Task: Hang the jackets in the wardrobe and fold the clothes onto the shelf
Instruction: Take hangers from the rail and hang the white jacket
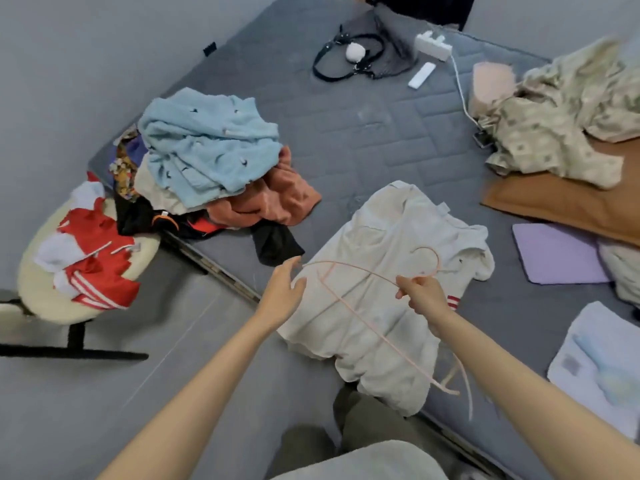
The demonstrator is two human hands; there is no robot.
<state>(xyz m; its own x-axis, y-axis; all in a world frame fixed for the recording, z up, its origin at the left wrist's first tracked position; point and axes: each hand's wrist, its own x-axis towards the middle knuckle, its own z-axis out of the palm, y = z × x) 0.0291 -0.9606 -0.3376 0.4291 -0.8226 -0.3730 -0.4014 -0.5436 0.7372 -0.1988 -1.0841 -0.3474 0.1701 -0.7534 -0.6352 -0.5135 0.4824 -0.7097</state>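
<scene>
Pink hanger (363, 320) in R hand (424, 294), hook away, axis far-L/near-R

Grey quilted mattress (346, 133) under cream jacket (388, 271), clothes heap (214, 161), black bag (349, 57), purple mat (557, 254).

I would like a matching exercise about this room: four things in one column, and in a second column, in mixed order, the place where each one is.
Things
1. pink hanger
2. cream jacket
3. light blue garment
4. red and white garment

Places
A. on top of the clothes pile
B. on the chair seat
C. held in the right hand
D. spread on the mattress

Pairs: 1-C, 2-D, 3-A, 4-B
</scene>
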